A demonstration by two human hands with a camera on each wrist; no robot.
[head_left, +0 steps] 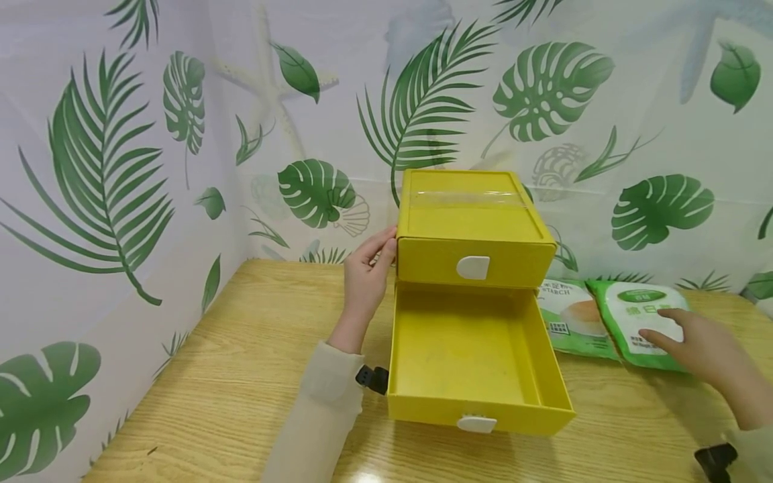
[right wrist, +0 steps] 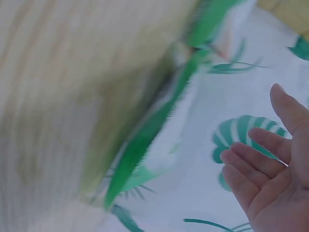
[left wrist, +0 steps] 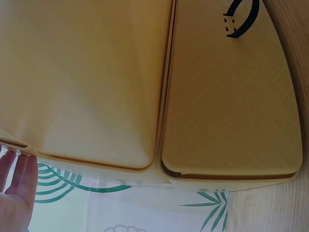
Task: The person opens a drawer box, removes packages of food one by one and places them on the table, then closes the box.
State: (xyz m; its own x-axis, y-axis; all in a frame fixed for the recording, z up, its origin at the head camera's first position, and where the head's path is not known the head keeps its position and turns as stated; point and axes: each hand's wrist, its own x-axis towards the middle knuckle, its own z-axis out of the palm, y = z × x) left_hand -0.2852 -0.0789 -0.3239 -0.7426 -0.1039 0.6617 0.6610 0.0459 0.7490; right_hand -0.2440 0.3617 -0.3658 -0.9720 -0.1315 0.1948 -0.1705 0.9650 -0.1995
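A yellow two-drawer box (head_left: 465,211) stands on the table. Its lower drawer (head_left: 459,349) is pulled out and bare inside; the upper drawer (head_left: 429,261) is closed. My left hand (head_left: 367,275) rests its fingers against the left side of the box, near the top. In the left wrist view, those fingers (left wrist: 28,181) lie nearly straight along the box edge. To the right, my right hand (head_left: 706,342) holds nothing, its fingers spread and slightly bent. It overlaps a green-and-white bag (head_left: 655,359) in the head view. The right wrist view shows its palm and loose fingers.
Beside that bag lies another green-and-white bag marked starch (head_left: 574,322), partly hidden behind the box. Both lie on the wooden table (head_left: 260,355). A leaf-printed cloth (head_left: 314,121) hangs behind, close to the back of the box. White pull tabs (head_left: 477,424) stick out from the drawers.
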